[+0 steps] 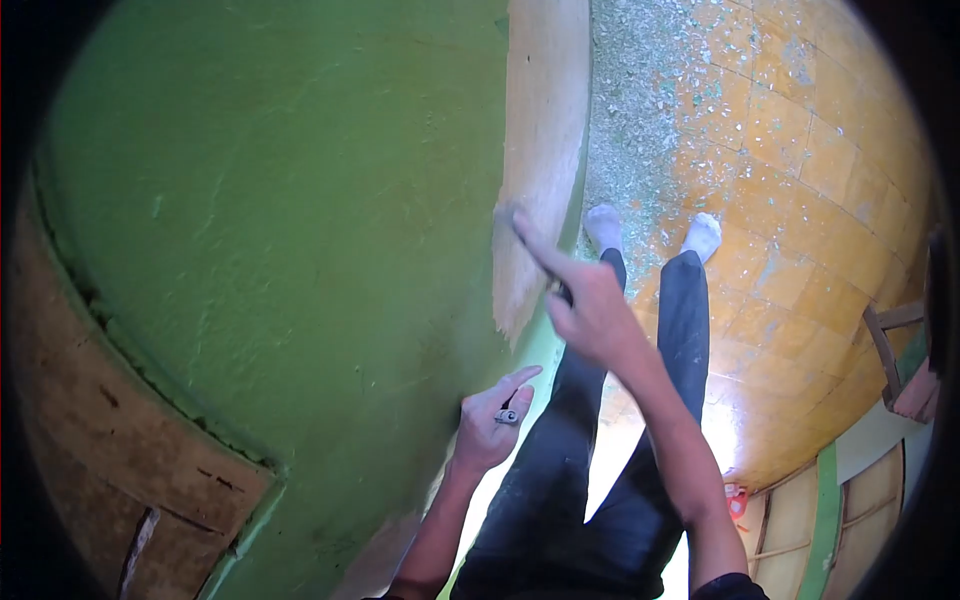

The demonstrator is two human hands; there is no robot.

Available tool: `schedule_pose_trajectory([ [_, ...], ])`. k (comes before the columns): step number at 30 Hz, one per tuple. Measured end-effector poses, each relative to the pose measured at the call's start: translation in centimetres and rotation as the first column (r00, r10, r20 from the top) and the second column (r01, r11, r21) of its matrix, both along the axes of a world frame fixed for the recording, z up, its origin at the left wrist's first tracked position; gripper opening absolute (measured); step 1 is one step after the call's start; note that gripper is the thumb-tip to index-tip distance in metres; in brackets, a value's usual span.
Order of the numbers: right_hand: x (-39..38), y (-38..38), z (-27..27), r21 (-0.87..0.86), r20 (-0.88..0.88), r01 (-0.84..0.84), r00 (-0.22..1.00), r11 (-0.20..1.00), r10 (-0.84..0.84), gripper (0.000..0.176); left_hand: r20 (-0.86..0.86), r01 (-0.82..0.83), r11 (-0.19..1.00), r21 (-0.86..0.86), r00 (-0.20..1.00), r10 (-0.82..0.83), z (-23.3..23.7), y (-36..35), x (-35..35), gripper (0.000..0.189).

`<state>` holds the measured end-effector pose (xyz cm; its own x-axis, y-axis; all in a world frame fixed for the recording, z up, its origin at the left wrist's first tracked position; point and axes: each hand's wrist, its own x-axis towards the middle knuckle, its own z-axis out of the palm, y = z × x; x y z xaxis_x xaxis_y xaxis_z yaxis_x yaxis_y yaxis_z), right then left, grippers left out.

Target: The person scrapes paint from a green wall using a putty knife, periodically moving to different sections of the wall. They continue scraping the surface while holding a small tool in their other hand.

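My left hand [487, 428] is closed around a small dark object with a round metallic end [508, 416]; its index finger stretches toward the wall's lower edge. My right hand [595, 305] is raised over the bare, pale strip [540, 130] of the green wall [300, 200]. Its index finger points along the strip, and its other fingers curl around something dark, mostly hidden by the hand. The fingertip area is blurred, so contact with the wall cannot be told. The strip has a ragged edge against the green paint.
Paint flakes [635, 110] lie thickly along the wall's foot and scatter over the orange tiled floor [800, 220]. My legs and pale-socked feet [703, 236] stand beside them. A wooden frame [885, 345] is at the right, a red object [736, 500] at the lower right.
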<state>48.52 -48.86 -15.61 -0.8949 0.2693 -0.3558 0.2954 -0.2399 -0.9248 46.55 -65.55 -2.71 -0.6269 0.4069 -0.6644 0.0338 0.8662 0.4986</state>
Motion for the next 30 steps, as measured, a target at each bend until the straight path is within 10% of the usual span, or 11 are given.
schedule_pose_trajectory([
  [30,-0.8,1.4,-0.2,-0.113,0.000,-0.093,0.996,0.989,0.094,0.083,-0.013,-0.029,0.998,0.060,0.999,0.030,-1.3,-0.3,0.0,0.024],
])
